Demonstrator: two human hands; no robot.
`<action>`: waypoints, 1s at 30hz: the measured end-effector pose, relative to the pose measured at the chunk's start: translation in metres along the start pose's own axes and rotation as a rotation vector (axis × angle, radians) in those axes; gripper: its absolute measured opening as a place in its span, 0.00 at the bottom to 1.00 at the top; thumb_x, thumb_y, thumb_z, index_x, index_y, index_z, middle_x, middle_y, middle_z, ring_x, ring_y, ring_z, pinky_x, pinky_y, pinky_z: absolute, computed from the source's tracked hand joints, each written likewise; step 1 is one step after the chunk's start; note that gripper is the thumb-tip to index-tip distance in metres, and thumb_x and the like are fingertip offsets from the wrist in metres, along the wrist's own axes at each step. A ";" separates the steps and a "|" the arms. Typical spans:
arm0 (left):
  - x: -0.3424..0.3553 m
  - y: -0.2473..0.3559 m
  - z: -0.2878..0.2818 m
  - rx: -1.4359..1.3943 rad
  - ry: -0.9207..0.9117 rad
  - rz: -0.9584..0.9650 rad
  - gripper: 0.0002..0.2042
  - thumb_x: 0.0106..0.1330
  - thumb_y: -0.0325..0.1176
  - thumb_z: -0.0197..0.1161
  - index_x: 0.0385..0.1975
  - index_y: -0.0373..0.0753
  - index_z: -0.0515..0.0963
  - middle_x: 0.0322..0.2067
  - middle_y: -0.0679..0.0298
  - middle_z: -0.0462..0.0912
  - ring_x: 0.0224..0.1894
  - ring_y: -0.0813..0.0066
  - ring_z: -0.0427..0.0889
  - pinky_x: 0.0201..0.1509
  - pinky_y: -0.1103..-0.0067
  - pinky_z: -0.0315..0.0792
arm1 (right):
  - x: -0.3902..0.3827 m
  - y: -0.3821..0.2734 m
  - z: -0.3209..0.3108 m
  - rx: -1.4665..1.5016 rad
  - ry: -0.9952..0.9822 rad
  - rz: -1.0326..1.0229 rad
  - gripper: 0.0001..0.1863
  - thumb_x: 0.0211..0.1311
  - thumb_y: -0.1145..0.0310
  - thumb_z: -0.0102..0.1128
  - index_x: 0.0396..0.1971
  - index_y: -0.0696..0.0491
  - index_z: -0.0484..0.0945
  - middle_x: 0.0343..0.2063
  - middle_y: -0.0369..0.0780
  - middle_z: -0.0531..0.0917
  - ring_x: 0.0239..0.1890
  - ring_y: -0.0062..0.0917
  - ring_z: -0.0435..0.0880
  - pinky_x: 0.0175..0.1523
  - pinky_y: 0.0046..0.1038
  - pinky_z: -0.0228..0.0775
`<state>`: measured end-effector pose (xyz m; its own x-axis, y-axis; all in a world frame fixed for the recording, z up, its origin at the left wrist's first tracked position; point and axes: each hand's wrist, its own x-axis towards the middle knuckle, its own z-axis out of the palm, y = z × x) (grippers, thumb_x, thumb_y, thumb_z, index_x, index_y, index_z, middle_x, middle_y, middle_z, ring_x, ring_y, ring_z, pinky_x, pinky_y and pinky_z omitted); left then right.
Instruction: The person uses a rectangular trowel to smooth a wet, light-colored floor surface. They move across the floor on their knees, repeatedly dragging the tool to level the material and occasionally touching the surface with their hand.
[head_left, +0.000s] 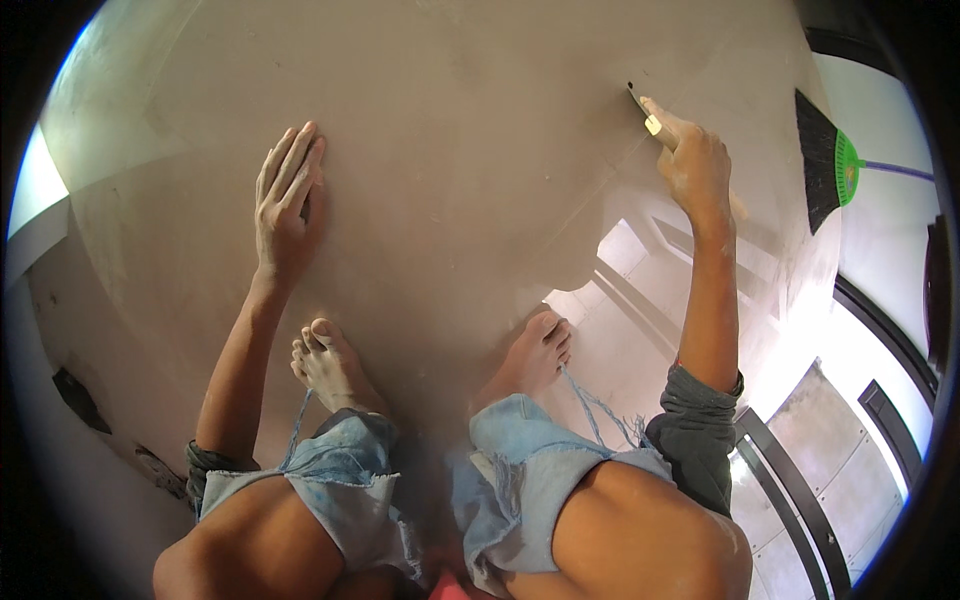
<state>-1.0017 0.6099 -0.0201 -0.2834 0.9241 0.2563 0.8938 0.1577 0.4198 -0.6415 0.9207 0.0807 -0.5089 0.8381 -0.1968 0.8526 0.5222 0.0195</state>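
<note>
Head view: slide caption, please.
Right hand holding a slim tool, left hand outstretched, over a brownish floor, broom at right.

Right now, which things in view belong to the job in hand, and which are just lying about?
Apparently in the job:
- tool, in the right hand
- floor, beneath the tool and left hand

Apparently just about:
- broom, off to the right
- dark object, far left, unclear what

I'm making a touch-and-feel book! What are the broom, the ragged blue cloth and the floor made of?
Broom: the green part is probably plastic, evenly bright; the black bristles may be synthetic.
Ragged blue cloth: likely worn denim, faded, with frayed threads.
Floor: hard and glossy, reflecting light; faint straight lines hint at tile, but I can't be sure.
</note>
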 end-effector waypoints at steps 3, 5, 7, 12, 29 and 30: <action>0.004 0.007 -0.004 -0.030 -0.016 -0.001 0.20 0.74 0.21 0.61 0.64 0.36 0.84 0.70 0.58 0.81 0.76 0.56 0.74 0.80 0.59 0.65 | -0.002 0.008 0.005 0.015 0.011 -0.009 0.32 0.65 0.80 0.58 0.64 0.31 0.86 0.40 0.47 0.91 0.44 0.46 0.90 0.53 0.46 0.81; 0.003 0.008 -0.005 -0.010 -0.015 -0.002 0.20 0.74 0.21 0.61 0.64 0.36 0.84 0.70 0.58 0.81 0.76 0.57 0.73 0.80 0.59 0.65 | 0.003 -0.004 -0.005 -0.026 -0.037 0.026 0.32 0.65 0.79 0.57 0.63 0.31 0.86 0.41 0.47 0.91 0.44 0.47 0.90 0.53 0.46 0.81; 0.001 0.008 -0.003 -0.020 -0.006 -0.001 0.20 0.74 0.21 0.61 0.64 0.36 0.84 0.70 0.58 0.80 0.77 0.57 0.73 0.81 0.59 0.65 | -0.003 -0.002 -0.003 0.003 -0.048 0.054 0.31 0.66 0.79 0.57 0.63 0.31 0.87 0.41 0.47 0.90 0.44 0.47 0.89 0.53 0.46 0.81; 0.001 0.008 -0.005 -0.031 0.000 -0.005 0.20 0.74 0.22 0.61 0.65 0.37 0.83 0.71 0.58 0.80 0.77 0.56 0.72 0.81 0.59 0.65 | -0.003 -0.002 -0.002 0.023 -0.042 0.044 0.33 0.64 0.80 0.59 0.63 0.30 0.87 0.40 0.47 0.91 0.43 0.47 0.89 0.53 0.45 0.81; -0.001 0.009 -0.004 -0.042 0.011 0.018 0.21 0.73 0.21 0.61 0.65 0.36 0.83 0.70 0.57 0.80 0.77 0.55 0.72 0.80 0.60 0.66 | -0.014 0.000 0.002 -0.027 -0.023 0.012 0.33 0.63 0.80 0.58 0.65 0.33 0.85 0.40 0.49 0.90 0.44 0.48 0.89 0.53 0.47 0.81; -0.004 0.008 -0.005 -0.045 0.014 0.018 0.21 0.72 0.21 0.61 0.65 0.36 0.82 0.70 0.57 0.80 0.76 0.55 0.72 0.80 0.59 0.66 | -0.014 -0.002 0.000 -0.010 -0.037 0.025 0.33 0.63 0.80 0.59 0.65 0.33 0.85 0.40 0.49 0.90 0.44 0.48 0.89 0.53 0.47 0.81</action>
<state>-0.9950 0.6063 -0.0131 -0.2724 0.9217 0.2761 0.8825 0.1250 0.4533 -0.6359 0.9076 0.0832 -0.4821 0.8448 -0.2319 0.8639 0.5024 0.0344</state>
